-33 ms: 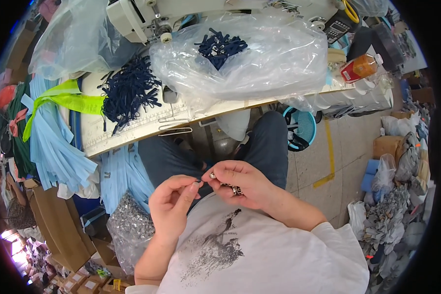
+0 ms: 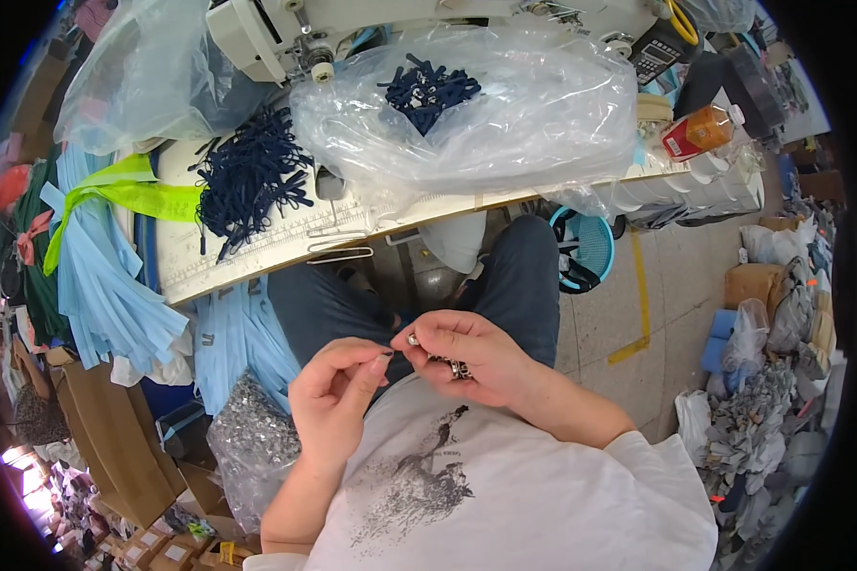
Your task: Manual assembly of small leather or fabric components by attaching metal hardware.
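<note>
Table top: sewing machine (image 2: 286, 29), clear plastic bag (image 2: 505, 124) of navy pieces, loose navy strips (image 2: 252, 176).
Table's left edge: blue fabric strips (image 2: 100, 276), yellow-green band (image 2: 133, 195).
Right end: orange bottle (image 2: 700, 133).
Floor: bag of metal parts (image 2: 248, 443).

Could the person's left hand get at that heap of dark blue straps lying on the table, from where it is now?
Probably yes. The left hand is above the lap, pinching something small with the right hand. The dark blue straps lie uncovered near the table edge on that side, with nothing between. The hand would need to let go first.

Navy straps (image 2: 248, 181), lime ribbon (image 2: 129, 195), pale-blue fabric strips (image 2: 105, 285), orange bottle (image 2: 700, 131).
</note>
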`<move>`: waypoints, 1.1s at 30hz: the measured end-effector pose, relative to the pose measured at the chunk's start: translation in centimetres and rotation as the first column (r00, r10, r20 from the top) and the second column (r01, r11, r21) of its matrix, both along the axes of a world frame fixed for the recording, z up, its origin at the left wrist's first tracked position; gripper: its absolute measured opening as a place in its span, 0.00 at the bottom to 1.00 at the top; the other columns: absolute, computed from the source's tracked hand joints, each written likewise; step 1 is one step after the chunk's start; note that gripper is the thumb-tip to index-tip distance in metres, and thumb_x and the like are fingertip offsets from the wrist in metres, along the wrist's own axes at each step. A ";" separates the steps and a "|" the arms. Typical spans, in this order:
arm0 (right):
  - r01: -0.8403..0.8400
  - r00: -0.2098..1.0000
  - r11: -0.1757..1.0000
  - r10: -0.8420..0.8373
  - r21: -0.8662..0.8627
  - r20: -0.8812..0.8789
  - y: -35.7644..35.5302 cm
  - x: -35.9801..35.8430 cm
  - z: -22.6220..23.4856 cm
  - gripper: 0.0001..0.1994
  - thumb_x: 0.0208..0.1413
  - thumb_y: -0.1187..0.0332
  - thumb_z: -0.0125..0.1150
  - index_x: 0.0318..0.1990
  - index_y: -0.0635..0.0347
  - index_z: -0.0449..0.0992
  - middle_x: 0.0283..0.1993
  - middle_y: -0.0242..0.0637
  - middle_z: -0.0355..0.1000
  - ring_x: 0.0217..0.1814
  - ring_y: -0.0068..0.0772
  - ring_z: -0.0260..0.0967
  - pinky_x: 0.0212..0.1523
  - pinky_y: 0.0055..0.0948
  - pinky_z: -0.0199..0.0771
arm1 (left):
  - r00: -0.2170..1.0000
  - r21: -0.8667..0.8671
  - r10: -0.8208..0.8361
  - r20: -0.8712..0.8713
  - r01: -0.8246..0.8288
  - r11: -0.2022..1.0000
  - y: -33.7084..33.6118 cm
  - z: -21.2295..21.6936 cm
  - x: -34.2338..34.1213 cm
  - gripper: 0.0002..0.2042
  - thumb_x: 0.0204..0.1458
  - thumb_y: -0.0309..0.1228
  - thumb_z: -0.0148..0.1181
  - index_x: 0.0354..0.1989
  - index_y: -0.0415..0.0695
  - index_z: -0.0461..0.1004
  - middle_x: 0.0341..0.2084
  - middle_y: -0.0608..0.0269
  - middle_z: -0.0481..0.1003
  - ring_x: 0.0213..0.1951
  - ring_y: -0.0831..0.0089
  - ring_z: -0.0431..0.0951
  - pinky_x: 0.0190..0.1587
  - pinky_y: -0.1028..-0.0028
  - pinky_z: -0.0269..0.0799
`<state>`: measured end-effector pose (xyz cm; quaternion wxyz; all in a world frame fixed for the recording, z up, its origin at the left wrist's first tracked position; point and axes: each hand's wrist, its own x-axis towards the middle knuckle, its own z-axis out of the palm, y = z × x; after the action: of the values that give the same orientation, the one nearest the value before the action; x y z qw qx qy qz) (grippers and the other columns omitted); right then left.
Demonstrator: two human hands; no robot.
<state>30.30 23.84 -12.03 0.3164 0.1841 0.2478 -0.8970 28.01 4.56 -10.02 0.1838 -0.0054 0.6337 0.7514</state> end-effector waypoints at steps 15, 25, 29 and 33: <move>0.093 0.994 0.994 -0.089 -0.054 0.069 -1.8 -0.3 1.2 0.15 0.66 0.61 0.51 0.50 0.63 0.73 0.30 0.24 0.61 0.27 0.14 0.54 0.16 0.14 0.49 | 0.657 -0.497 -0.221 -0.721 -0.268 0.826 1.0 -0.3 -0.5 0.09 0.43 0.14 0.64 0.31 0.38 0.73 0.29 0.58 0.73 0.30 0.67 0.73 0.31 0.76 0.67; 0.085 0.994 0.996 -0.086 0.027 0.066 -2.1 -0.1 1.5 0.14 0.65 0.62 0.53 0.50 0.63 0.75 0.27 0.23 0.61 0.25 0.13 0.54 0.16 0.15 0.48 | 0.530 -0.545 -0.327 -0.782 -0.329 0.771 0.9 0.2 -0.7 0.13 0.39 0.12 0.63 0.33 0.40 0.74 0.30 0.58 0.73 0.32 0.62 0.72 0.34 0.70 0.67; 0.094 0.995 0.993 -0.096 0.065 0.030 -2.1 0.0 1.4 0.15 0.65 0.62 0.53 0.50 0.63 0.75 0.26 0.23 0.60 0.25 0.13 0.54 0.16 0.15 0.48 | 0.502 -0.551 -0.353 -0.790 -0.329 0.767 0.8 0.3 -0.9 0.14 0.38 0.12 0.63 0.34 0.40 0.74 0.30 0.58 0.73 0.31 0.62 0.72 0.33 0.70 0.67; 0.113 0.993 0.990 -0.116 0.082 0.029 -2.1 0.0 1.3 0.15 0.65 0.62 0.53 0.50 0.63 0.75 0.26 0.22 0.60 0.25 0.13 0.53 0.16 0.15 0.48 | 0.465 -0.562 -0.390 -0.795 -0.321 0.763 0.7 0.3 -1.0 0.15 0.36 0.12 0.63 0.34 0.40 0.74 0.30 0.58 0.73 0.30 0.62 0.72 0.33 0.69 0.67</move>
<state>30.25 21.70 -10.72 0.2609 0.2257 0.2673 -0.8997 26.99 5.25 -9.68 -0.1687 0.3348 0.8501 0.3698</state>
